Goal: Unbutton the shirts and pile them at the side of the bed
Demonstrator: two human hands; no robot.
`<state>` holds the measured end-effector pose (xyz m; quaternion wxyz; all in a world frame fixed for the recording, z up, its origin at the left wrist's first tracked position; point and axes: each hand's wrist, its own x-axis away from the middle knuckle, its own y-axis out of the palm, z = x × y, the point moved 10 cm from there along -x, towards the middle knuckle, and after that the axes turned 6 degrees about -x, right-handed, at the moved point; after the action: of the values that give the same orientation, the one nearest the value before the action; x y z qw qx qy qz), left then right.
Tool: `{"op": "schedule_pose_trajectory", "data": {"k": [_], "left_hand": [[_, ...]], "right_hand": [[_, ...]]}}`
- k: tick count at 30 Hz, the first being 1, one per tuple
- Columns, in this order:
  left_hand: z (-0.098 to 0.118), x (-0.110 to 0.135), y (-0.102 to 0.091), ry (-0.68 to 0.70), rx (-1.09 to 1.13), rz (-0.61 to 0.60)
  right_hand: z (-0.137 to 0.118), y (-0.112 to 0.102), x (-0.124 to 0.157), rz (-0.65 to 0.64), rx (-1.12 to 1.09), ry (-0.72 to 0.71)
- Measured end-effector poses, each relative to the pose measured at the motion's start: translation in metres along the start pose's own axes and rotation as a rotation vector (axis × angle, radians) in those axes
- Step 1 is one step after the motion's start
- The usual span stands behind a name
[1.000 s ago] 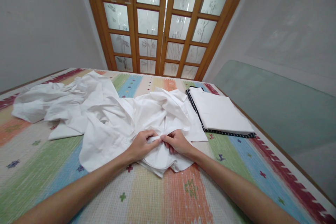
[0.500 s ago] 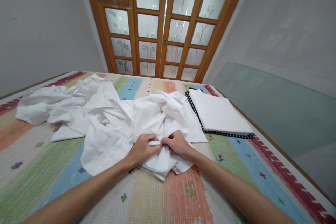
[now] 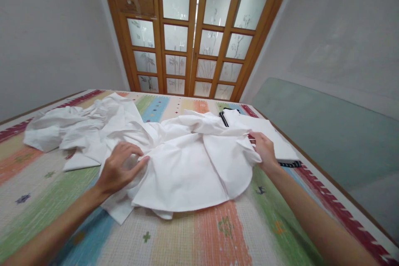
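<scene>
A white shirt lies spread in front of me, its curved hem toward me and a seam running down its right part. My left hand pinches the shirt's left edge between thumb and fingers. At the right edge, my right hand grips the cloth with thumb and fingertips, partly hidden by the fabric. The far part of the shirt is bunched in loose folds.
More crumpled white cloth lies at the left, touching the shirt. A folded white garment on dark-trimmed cloth lies at the right. Under everything is a striped, patterned cover. Wooden glazed doors stand beyond.
My hands were close together at the bunched shirt's middle. They have moved apart to left and right, and the near part of the shirt is now spread flat between them.
</scene>
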<state>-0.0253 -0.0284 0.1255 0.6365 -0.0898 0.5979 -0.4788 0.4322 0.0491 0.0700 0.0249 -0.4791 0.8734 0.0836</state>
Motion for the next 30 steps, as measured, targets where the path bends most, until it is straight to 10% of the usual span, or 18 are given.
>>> {"op": "schedule_pose_trajectory", "data": {"k": [4, 8, 18, 22, 30], "left_hand": [[-0.043, -0.001, -0.009, -0.172, -0.091, 0.024], [-0.078, 0.008, 0.033, -0.444, 0.136, -0.156], [-0.011, 0.025, 0.086, -0.119, 0.226, -0.359], [0.017, 0.024, 0.082, -0.018, 0.126, -0.310], [0.026, 0.025, 0.067, 0.014, -0.070, -0.353]], "right_hand": [[0.008, 0.029, 0.007, -0.223, 0.220, -0.103], [0.043, 0.094, 0.031, -0.419, 0.338, -0.178], [0.049, 0.269, 0.149, -1.154, -0.048, 0.039], [0.041, 0.279, 0.195, -1.393, -0.143, 0.153], [0.015, 0.245, 0.209, -1.461, 0.088, -0.012]]}}
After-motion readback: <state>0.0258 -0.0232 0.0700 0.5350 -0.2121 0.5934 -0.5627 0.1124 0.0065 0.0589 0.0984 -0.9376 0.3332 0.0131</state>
